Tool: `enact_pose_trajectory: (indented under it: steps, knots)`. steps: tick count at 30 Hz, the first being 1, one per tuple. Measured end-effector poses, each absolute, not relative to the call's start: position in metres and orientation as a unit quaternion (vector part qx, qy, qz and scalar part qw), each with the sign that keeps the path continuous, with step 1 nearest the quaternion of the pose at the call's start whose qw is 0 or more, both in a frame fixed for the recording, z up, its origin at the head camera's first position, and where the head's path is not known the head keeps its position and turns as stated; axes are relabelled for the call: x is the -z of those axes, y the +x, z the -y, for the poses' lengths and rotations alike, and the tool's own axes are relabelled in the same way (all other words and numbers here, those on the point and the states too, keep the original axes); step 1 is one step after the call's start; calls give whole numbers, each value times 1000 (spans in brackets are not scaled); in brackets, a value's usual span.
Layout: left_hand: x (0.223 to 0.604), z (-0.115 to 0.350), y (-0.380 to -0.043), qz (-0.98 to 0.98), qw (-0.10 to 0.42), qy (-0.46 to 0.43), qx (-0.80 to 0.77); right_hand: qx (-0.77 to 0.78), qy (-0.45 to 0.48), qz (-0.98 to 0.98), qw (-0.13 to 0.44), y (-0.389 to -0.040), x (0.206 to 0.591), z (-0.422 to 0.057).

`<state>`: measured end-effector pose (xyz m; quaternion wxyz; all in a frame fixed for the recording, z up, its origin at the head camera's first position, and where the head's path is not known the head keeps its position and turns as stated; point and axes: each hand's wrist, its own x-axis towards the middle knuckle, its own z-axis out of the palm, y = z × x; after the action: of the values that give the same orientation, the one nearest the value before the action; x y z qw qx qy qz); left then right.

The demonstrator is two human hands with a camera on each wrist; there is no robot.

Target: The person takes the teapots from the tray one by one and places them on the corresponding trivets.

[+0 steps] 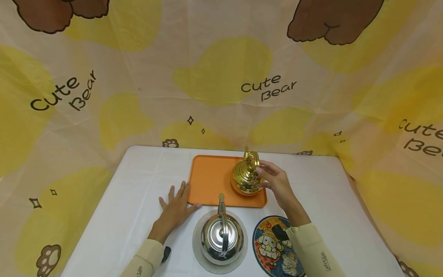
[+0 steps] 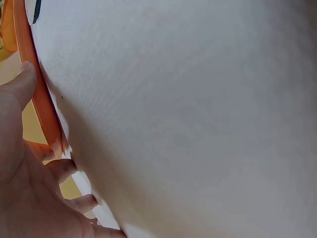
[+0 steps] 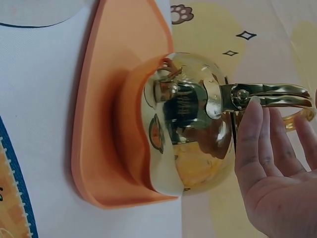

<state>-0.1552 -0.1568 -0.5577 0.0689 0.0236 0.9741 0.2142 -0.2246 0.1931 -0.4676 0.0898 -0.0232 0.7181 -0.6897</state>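
A gold kettle (image 1: 246, 177) stands on the right part of an orange tray (image 1: 209, 181). My right hand (image 1: 275, 179) is at the kettle's upright handle, its fingertips touching or very near it. Those fingers look fairly straight in the right wrist view, not wrapped round the handle (image 3: 272, 94). My left hand (image 1: 176, 209) lies spread at the tray's near left corner. Its thumb (image 2: 22, 84) touches the tray's edge, and the other fingers reach along the left side onto the white table. Nearer to me, a silver kettle (image 1: 212, 240) sits on a round pale mat.
A round blue-rimmed mat with cartoon animals (image 1: 268, 246) lies right of the silver kettle, partly under my right sleeve (image 1: 315, 246). The white table (image 1: 138, 181) backs onto a hanging printed cloth (image 1: 214, 69), which also runs along the right side.
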Motion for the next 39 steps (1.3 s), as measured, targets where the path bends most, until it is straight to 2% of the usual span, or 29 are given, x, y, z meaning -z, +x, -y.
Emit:
enact_pose_trajectory:
  steps: [39]
  knots:
    - [555,155,-153,-975,66,23,-213,726,-12,-676,126,-226,470,-189]
